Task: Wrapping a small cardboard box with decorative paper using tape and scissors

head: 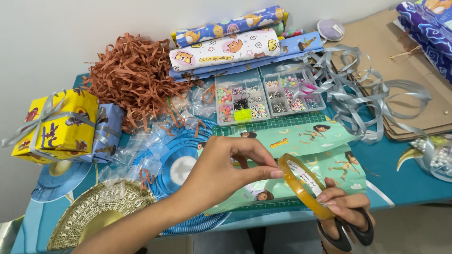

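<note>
Amber, translucent tape roll point(301, 186): left hand point(221, 171) fingers pinch its rim, right hand point(343, 209) grips underneath.

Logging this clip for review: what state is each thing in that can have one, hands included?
Left hand: fingertips pinching the tape roll's edge.
Right hand: holding the tape roll and black scissors.
Tape roll: held upright above the table.
Bead boxes: open, lying flat.
Yellow gift box: wrapped, ribbon tied.
Grey ribbon: unspooled, tangled.
Green wrapping paper: laid flat on the mat.
Paper rolls: rolled, stacked.
</note>
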